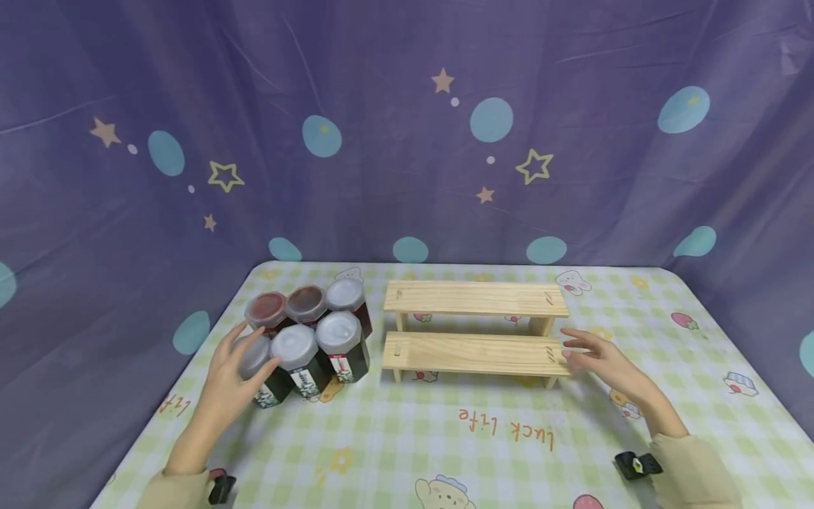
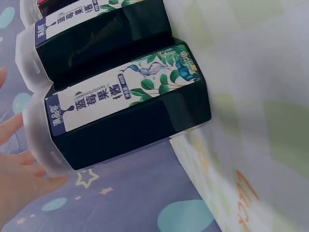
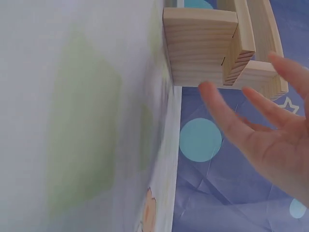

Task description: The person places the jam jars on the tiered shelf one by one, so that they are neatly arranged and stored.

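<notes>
Several dark jam jars with frosted lids stand in two rows at the left of the table. My left hand point(image 1: 229, 382) is beside the front-left jar point(image 1: 273, 391), fingers spread around its lid and holding nothing. In the left wrist view, that jar point(image 2: 130, 108) shows a white label with blue characters and green leaves, and the fingertips are right at the lid. A two-step wooden rack point(image 1: 477, 353) sits right of the jars. My right hand point(image 1: 607, 364) hovers by the right end of its lower step, fingers loosely bent; the right wrist view shows the rack's end panel point(image 3: 200, 46) beyond the fingertips.
A green checked cloth point(image 1: 394, 438) with printed cartoons covers the table. Behind and at the sides hangs a purple curtain point(image 1: 407, 177) with stars and blue shapes. In the back row, two jars have brownish-red lids point(image 1: 267, 307).
</notes>
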{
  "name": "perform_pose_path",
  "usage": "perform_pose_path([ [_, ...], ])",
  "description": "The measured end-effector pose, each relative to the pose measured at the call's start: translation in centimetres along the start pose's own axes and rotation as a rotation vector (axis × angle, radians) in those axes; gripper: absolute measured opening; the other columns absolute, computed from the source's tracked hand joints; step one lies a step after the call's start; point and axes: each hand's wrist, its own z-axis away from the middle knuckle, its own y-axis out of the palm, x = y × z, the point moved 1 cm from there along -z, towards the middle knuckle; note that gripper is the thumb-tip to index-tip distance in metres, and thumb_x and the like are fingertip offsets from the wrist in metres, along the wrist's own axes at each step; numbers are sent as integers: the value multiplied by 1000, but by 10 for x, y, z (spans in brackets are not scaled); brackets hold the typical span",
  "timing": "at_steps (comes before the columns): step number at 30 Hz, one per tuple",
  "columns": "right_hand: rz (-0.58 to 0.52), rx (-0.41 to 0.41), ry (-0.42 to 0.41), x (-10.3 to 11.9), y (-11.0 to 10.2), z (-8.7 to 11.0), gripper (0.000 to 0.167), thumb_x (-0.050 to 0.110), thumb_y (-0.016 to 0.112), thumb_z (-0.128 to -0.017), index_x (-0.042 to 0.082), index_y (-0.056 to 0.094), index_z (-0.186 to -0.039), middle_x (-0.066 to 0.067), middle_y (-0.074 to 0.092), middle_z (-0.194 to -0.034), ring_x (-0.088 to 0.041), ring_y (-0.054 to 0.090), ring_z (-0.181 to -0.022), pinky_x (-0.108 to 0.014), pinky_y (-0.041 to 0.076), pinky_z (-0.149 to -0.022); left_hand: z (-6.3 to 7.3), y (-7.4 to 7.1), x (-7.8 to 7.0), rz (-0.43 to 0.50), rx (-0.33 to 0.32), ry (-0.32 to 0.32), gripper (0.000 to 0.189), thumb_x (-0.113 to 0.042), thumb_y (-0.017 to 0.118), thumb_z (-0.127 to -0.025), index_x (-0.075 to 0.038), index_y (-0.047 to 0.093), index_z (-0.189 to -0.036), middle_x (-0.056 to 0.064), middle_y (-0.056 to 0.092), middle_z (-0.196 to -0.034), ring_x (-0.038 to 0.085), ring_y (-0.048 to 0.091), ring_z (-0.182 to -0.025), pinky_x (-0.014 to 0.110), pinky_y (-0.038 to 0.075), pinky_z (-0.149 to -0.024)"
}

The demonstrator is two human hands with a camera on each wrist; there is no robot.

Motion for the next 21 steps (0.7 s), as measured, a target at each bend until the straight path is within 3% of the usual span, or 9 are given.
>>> perform_pose_path([
  [3, -61, 4, 12, -2, 1, -1, 56, 22, 50, -90, -5, 28, -135, -33, 39, -124, -29, 56, -97, -35, 49, -75, 1, 0, 2, 14, -11, -22, 53, -19, 68, -77, -1, 48, -123, 26, 27, -134, 50, 27, -117, 64, 25, -86],
  [7, -76, -5, 35, 0, 3, -3, 55, 20, 55, -87, -3, 35, -132, -31, 43, -122, -30, 56, -99, -29, 50, -72, 2, 0, 4, 15, -36, -38, 50, -15, 69, -76, -1, 50, -120, 27, 29, -132, 51, 29, -115, 63, 27, -85],
  [10, -62, 5, 33, 3, 3, -2, 54, 19, 57, -86, -4, 37, -131, -32, 43, -120, -32, 57, -97, -30, 50, -71, 3, -1, 6, 5, -33, -56, 49, -15, 68, -77, -2, 50, -120, 27, 29, -132, 51, 30, -114, 63, 28, -84],
  [17, -72, 22, 35, 5, 4, -2, 51, 14, 57, -86, -8, 39, -128, -34, 42, -121, -16, 61, -87, -35, 51, -69, 8, -1, 12, 7, 14, -132, 49, -18, 66, -79, -5, 48, -123, 28, 26, -133, 53, 31, -112, 63, 30, -80],
  [21, -90, 24, 39, 4, 5, -3, 51, 13, 57, -86, -9, 39, -128, -34, 42, -122, -15, 62, -86, -36, 51, -69, 9, -2, 16, 12, 31, -177, 53, -21, 67, -78, -5, 47, -125, 27, 24, -134, 54, 30, -113, 63, 30, -81],
])
